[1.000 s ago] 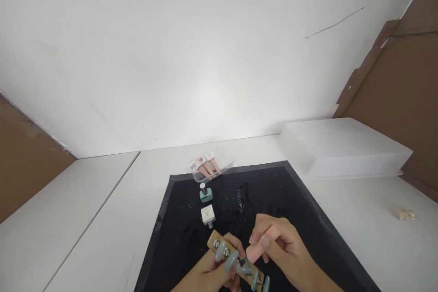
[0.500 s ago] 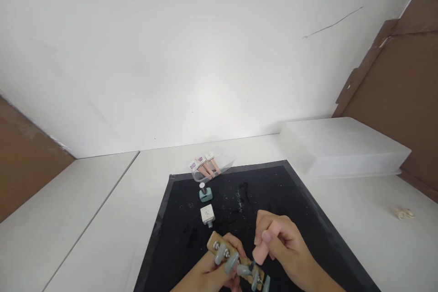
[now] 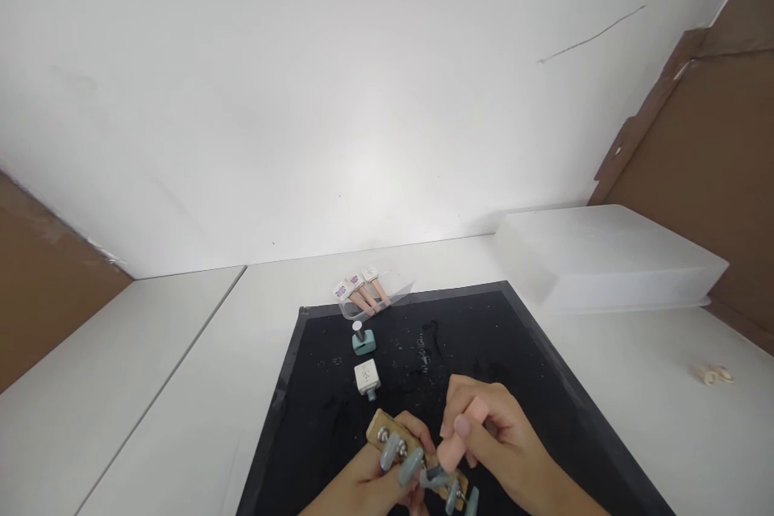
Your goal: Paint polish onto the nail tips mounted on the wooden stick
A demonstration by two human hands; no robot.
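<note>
Currently logged — wooden strip (image 3: 387, 429) of blue-grey nail tips, long axis slanting down-right, pinched in my left hand (image 3: 378, 484); right hand (image 3: 493, 435) clamped on pink brush cap (image 3: 456, 435), directly above the tips.

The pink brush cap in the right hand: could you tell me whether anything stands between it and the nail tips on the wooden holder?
Nothing visible does. The right hand holds the pink brush cap directly over the nail tips on the wooden holder, steadied by the left hand.
</note>
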